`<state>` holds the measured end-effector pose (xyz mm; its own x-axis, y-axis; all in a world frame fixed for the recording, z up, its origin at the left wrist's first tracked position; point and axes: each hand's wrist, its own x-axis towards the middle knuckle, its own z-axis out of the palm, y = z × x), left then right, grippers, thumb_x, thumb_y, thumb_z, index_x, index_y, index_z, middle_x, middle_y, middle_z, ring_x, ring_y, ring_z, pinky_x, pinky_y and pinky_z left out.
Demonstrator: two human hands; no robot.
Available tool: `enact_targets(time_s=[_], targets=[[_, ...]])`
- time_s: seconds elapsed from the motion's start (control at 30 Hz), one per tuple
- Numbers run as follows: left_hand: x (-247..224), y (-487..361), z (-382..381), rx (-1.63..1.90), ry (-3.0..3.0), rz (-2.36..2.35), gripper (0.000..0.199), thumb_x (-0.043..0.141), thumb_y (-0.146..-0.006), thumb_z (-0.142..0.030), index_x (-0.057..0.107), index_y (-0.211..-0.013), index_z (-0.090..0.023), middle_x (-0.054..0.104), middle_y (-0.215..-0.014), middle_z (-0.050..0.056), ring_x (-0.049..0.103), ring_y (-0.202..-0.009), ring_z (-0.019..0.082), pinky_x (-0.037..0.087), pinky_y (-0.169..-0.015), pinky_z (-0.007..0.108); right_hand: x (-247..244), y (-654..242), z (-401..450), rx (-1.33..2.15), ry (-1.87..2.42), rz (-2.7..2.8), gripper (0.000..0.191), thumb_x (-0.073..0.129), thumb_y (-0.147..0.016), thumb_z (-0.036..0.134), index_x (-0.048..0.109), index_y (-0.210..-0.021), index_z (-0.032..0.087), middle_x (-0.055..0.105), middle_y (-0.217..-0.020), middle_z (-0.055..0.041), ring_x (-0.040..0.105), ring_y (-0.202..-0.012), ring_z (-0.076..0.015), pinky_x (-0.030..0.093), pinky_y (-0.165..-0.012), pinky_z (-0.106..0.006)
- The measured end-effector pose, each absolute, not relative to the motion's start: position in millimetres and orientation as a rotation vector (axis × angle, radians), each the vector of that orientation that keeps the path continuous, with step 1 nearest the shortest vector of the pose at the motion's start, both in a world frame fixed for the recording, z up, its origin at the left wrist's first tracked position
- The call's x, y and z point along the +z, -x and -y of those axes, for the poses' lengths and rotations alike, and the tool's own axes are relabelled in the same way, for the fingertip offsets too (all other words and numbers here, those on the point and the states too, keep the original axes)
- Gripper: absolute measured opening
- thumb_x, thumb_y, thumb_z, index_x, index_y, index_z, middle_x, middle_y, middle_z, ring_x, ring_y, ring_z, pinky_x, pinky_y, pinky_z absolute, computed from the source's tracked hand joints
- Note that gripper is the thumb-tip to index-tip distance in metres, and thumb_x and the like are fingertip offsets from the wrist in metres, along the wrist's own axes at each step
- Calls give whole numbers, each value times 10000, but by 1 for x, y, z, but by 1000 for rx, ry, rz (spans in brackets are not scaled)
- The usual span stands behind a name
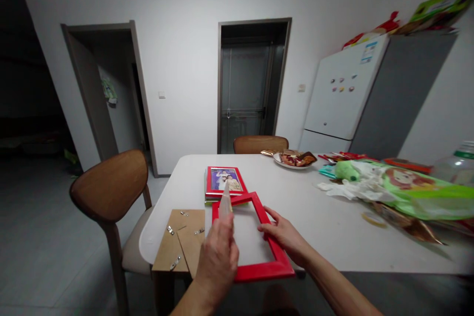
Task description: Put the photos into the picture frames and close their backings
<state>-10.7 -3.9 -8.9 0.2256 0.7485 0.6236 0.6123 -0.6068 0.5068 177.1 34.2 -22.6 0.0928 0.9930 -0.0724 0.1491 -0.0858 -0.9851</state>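
My right hand (283, 234) grips the right side of an empty red picture frame (264, 271), thumb on its front. The frame is tilted at the table's near edge, and the white tabletop shows through its opening. In my left hand (218, 252) is a thin translucent piece (225, 203), upright and pointed at the top; its exact kind is unclear. That hand covers part of the frame's left side. A brown backing board (168, 242) with metal clips lies left of the frame. Behind it rests a red framed photo (225, 181) on top of a stack.
On the white table (318, 237) stand a plate of food (295, 159) at the back and a green plastic package (418, 185) with crumpled tissue at right. A clear bottle (457, 163) is at far right. Wooden chairs (111, 185) stand left and behind.
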Motion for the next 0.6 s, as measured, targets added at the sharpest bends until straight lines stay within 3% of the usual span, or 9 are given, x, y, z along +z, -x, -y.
enact_targets(time_s=[0.1,0.23,0.4,0.6], targets=[[-10,41,4,1410,-2010,-1505,449,404,-707,-113,372,-1148,-189,544,-1022,82,542,-895,200,442,-767,338,-41,-190,-41,915,1597,1401,585,488,-621,199,414,-1192,96,603,-582,10,525,-475,-111,378,-462,-199],[-31,74,7,1322,-1741,-1605,414,435,-697,-199,409,-1110,-175,560,-1065,75,538,-954,223,425,-790,349,-58,-201,-44,566,1799,1584,474,454,-631,211,525,-1086,99,651,-750,-55,577,-629,-156,402,-590,-227],[-53,86,13,1028,-1777,-1694,432,423,-716,-263,397,-1135,-164,546,-1113,89,538,-976,225,417,-795,331,-62,-201,-42,336,1884,1723,372,429,-670,238,585,-992,135,643,-899,-88,584,-793,-193,391,-711,-248],[-50,88,17,760,-1964,-1887,453,417,-722,-268,393,-1164,-168,539,-1132,96,511,-1020,218,400,-812,302,-67,-200,-41,212,1974,1796,314,435,-691,242,598,-942,147,627,-885,-97,569,-811,-194,378,-731,-254]])
